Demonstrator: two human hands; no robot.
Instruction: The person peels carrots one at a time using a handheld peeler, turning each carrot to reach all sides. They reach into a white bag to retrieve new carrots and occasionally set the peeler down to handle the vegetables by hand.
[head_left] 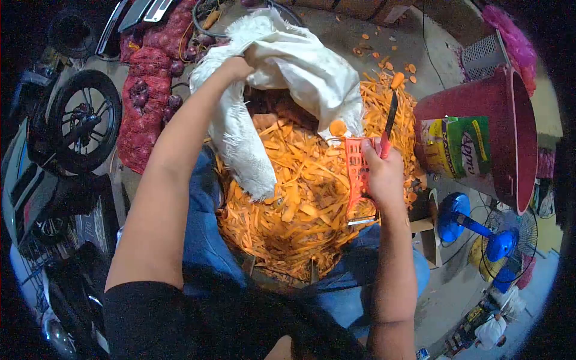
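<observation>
My left hand [239, 69] reaches forward and grips the bunched edge of a white woven sack [312, 66]. Inside the sack's mouth, in shadow, several whole carrots [291, 111] show. My right hand [386, 177] is closed around the red handle of a knife [391, 117], its dark blade pointing away from me. Against the fingers of that hand lies a red perforated plastic piece [356, 165], partly covered by them. Carrot peelings [294, 204] form a large heap between my legs, below both hands. A round carrot slice [338, 128] rests by the sack's edge.
At right a maroon tub [468, 102] lies on its side, near a blue fan [480, 225]. Red net sacks of onions [144, 114] and a motorbike wheel [84, 120] stand at left. Carrot slices [410, 68] are scattered on the floor ahead. A person [491, 332] appears at lower right.
</observation>
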